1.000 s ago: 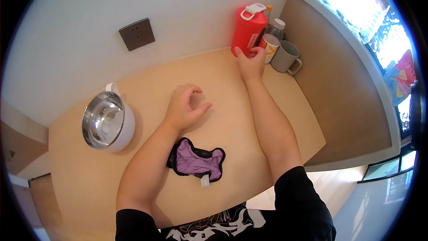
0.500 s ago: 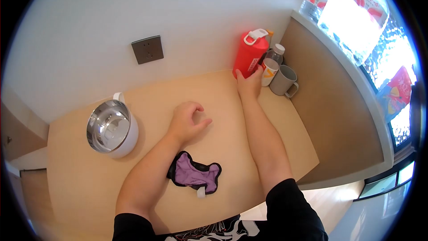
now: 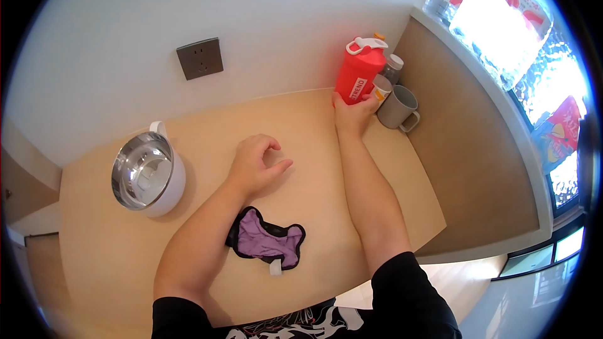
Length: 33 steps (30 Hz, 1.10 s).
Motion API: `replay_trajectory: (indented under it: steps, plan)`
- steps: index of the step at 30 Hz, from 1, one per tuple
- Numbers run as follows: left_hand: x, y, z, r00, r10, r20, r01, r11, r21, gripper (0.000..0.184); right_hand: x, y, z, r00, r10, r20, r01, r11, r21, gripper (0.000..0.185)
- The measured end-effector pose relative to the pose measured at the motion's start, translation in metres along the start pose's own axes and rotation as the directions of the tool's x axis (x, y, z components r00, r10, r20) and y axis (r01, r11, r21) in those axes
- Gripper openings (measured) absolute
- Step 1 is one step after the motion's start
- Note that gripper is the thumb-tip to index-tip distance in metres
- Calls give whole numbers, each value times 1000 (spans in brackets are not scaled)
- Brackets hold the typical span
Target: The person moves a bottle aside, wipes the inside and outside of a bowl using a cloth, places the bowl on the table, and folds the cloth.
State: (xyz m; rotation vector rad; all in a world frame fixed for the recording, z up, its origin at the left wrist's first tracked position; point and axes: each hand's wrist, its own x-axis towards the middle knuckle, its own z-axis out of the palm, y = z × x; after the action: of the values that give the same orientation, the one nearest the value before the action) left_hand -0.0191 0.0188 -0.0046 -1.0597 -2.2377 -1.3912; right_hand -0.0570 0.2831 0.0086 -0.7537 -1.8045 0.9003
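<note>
My right hand (image 3: 353, 116) is wrapped round the lower part of a red bottle (image 3: 359, 75) with a white carry loop on its lid, at the back right of the table. Over the middle of the table is my left hand (image 3: 259, 164), thumb and fingers apart with nothing between them. A purple cloth piece with black trim (image 3: 267, 238) and a white tag lies near my left forearm. To the left stands a white pot with a shiny metal inside (image 3: 166, 185). Beside the red bottle are a grey mug (image 3: 397, 108) and a clear bottle with a white cap (image 3: 392, 70), partly hidden.
A wooden side panel (image 3: 465, 125) bounds the table (image 3: 320, 263) on the right. Packs of bottled water (image 3: 499, 22) and a red-and-blue snack bag (image 3: 559, 132) are beyond it. The wall at the back carries a dark socket (image 3: 200, 58).
The red bottle has turned in my right hand's grip, so more of its white label shows. It now covers more of the clear bottle. The whole view has shifted slightly.
</note>
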Motion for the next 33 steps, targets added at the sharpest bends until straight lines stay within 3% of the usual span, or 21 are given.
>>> replay_trajectory:
  steps: [8,11,17,20,23,26,29,32,33]
  plan:
    - [-1,-2,-2,998,-36,44,36,999,14,33,2,9,6,999,-37,-11,38,995,90,58]
    - [-2,-5,0,1000,19,24,-19,1000,6,32,2,11,4,1000,-28,11,29,999,-23,53]
    - [-3,-7,1,999,39,-5,-39,999,20,31,-1,16,1,998,-16,53,14,999,30,50]
    - [-2,-9,0,998,-30,49,30,1000,-1,32,-5,8,-9,985,51,163,-47,999,-27,44]
    - [-1,-7,0,998,-39,41,38,999,5,32,-6,13,-8,987,50,154,-59,997,54,34]
    - [-1,-4,0,998,-49,26,50,999,-6,32,4,42,3,999,-6,-37,16,959,283,28]
    - [0,-3,-1,994,-91,57,93,995,-27,31,8,29,-8,976,192,-102,-163,957,241,25]
    - [0,-7,1,996,-80,47,82,996,-30,31,14,31,-14,926,291,-239,-223,936,273,33]
    - [-1,-8,2,996,-83,43,85,996,-35,31,17,31,-21,894,326,-306,-275,940,201,36]
